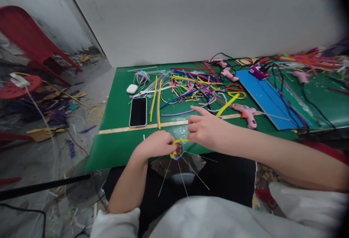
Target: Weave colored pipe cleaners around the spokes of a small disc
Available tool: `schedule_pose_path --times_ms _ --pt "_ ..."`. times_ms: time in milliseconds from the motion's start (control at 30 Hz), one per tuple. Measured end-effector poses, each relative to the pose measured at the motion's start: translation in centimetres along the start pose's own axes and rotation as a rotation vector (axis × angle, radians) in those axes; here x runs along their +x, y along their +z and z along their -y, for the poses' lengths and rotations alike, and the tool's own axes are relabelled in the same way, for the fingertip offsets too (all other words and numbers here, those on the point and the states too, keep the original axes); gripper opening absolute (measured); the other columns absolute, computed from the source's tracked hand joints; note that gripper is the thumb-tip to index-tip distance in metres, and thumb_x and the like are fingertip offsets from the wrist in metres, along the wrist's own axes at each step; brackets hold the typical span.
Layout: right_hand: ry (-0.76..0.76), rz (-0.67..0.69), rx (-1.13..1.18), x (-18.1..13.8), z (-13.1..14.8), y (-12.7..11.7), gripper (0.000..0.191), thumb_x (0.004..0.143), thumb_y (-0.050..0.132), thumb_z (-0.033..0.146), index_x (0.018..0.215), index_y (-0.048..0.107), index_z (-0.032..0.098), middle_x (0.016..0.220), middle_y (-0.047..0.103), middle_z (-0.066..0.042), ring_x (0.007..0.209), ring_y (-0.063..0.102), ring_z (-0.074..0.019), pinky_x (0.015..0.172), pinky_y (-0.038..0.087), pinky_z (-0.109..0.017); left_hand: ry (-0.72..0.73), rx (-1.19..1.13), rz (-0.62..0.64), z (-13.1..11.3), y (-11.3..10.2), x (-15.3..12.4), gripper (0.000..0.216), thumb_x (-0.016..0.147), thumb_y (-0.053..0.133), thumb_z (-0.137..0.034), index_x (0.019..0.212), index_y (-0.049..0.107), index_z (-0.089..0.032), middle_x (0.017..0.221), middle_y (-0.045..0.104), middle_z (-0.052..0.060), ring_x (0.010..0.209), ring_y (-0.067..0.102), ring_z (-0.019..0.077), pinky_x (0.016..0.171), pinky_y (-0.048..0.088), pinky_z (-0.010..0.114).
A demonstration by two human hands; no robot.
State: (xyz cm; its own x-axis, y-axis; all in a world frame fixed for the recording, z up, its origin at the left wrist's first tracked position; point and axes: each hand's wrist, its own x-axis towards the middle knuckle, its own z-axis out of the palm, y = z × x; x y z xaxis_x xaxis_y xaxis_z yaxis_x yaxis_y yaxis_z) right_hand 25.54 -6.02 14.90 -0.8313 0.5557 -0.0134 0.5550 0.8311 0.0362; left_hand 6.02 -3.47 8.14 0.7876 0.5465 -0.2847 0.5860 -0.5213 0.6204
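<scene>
We wear a white top whose sleeves are pushed up and bunched near the elbows, leaving both forearms bare. Our left hand (158,144) and right hand (205,129) carry no gloves, rings or watch that we can make out. The white cloth looks soft and loosely creased across the chest. Below it, our lap is covered in plain black fabric.

no readable text, labels or numbers anywhere

Fuzzy pipe cleaners (191,88), glossy phone (138,111)
</scene>
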Motion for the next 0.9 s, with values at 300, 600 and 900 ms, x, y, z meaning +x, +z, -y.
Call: schedule_pose_path --times_ms 300,600,900 --pt "0.011 0.151 0.372 -0.1 -3.2 -0.5 0.016 0.081 0.056 0.021 0.071 0.069 0.021 0.068 0.066 -0.001 0.072 0.056 -0.0153 0.080 0.037 -0.033 0.161 -0.282 0.154 0.6 -0.6 -0.2 0.038 0.082 0.047 -0.038 0.068 0.069 -0.010 0.052 0.057 -0.001 0.047 0.041 0.0066 0.044 0.028 0.018" --pt "-0.033 0.583 1.034 1.1 -5.4 3.0 0.027 0.078 0.061 0.035 0.090 0.069 0.011 0.083 0.069 -0.004 0.074 0.060 -0.0112 0.066 0.043 -0.019 0.388 -0.225 0.262 -0.2 -0.5 -0.3 0.036 0.084 0.047 -0.034 0.066 0.068 -0.011 0.049 0.057 0.001 0.043 0.042 0.0060 0.044 0.029 0.018" --pt "0.108 0.384 1.364 1.5 -1.9 6.7 0.026 0.075 0.064 0.032 0.085 0.068 0.008 0.074 0.066 -0.004 0.066 0.057 -0.0104 0.064 0.045 -0.021 0.286 -0.158 0.198 0.0 0.1 -0.1 0.029 0.082 0.051 -0.032 0.069 0.069 -0.012 0.053 0.060 0.001 0.044 0.044 0.0056 0.043 0.027 0.017"
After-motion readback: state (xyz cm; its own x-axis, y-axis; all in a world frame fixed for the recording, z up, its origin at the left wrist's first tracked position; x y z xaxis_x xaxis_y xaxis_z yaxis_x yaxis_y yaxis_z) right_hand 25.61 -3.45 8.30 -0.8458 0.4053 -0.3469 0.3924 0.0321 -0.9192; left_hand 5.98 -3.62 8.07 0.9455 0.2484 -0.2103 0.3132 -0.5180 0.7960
